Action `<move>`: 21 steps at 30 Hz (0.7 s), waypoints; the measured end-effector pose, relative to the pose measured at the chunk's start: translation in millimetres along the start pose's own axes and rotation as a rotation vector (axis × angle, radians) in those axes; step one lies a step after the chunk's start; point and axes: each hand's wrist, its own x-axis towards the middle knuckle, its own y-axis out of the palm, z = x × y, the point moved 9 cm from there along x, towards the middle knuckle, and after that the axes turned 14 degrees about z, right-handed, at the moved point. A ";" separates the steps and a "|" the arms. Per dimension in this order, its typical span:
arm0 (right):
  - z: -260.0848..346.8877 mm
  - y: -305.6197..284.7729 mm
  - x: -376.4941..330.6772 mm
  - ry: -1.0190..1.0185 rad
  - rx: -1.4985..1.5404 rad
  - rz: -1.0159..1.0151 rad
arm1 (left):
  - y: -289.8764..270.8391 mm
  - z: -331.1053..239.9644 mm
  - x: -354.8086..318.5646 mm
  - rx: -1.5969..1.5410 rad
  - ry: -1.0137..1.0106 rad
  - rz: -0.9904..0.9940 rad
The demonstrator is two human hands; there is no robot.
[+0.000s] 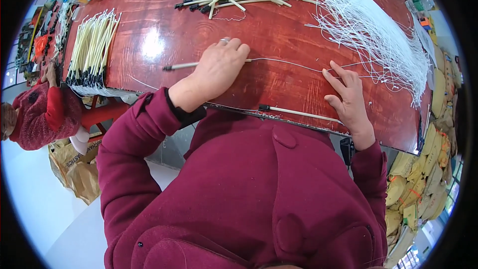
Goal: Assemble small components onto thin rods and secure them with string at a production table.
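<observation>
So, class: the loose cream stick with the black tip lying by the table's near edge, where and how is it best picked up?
Probably pinch the cream stick at mid-shaft, coming from above. It lies flat and alone near the table edge, its shaft bare. The right hand rests flat beside its far end, nearest; the left hand covers another stick.
</observation>
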 end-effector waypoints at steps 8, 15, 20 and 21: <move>44.8 10.8 26.2 -0.066 -0.026 0.069 | 11.4 -96.5 74.4 0.006 0.138 0.036; 31.8 3.4 10.2 -0.032 0.014 -0.069 | -6.4 -121.7 56.3 0.009 0.194 -0.086; 20.2 -3.5 7.9 0.010 -0.046 -0.091 | -33.4 -36.6 -2.4 -0.194 0.006 -0.209; 21.0 -6.1 10.2 0.026 -0.057 -0.087 | -31.6 -22.8 -9.8 -0.159 -0.058 -0.236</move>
